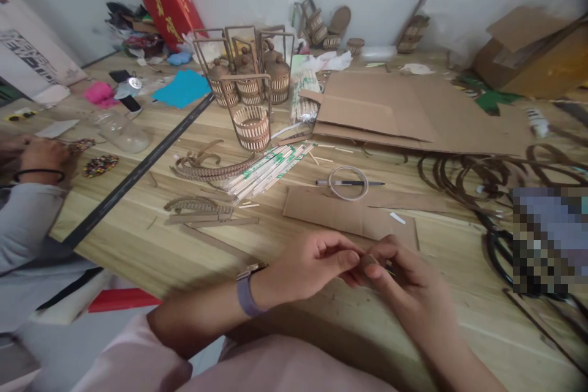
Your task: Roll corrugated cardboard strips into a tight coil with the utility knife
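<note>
Both hands meet over the near side of the wooden table [257, 239], fingertips together. Left hand [312, 263] has thumb and fingers closed in toward the right hand [404, 282]; right thumb and fingers pinch a small brown piece [369, 261], mostly hidden, material unclear. Cannot tell if left fingers also grip it. Just beyond the hands: flat cardboard strip [344, 211], then a pen [379, 183] with a clear ring [348, 183] lying over it. Farther left, wrapped sticks [271, 171] beside curved brown slatted strips [214, 170]. Behind those, an upright slatted basket [252, 127] with tall frame handle, more like it at its back. Large cardboard sheet [381, 107] to the right of the baskets. Brown coils [445, 174] at right. Another person's hand [43, 156] at far left, near a beaded piece [100, 165].
</note>
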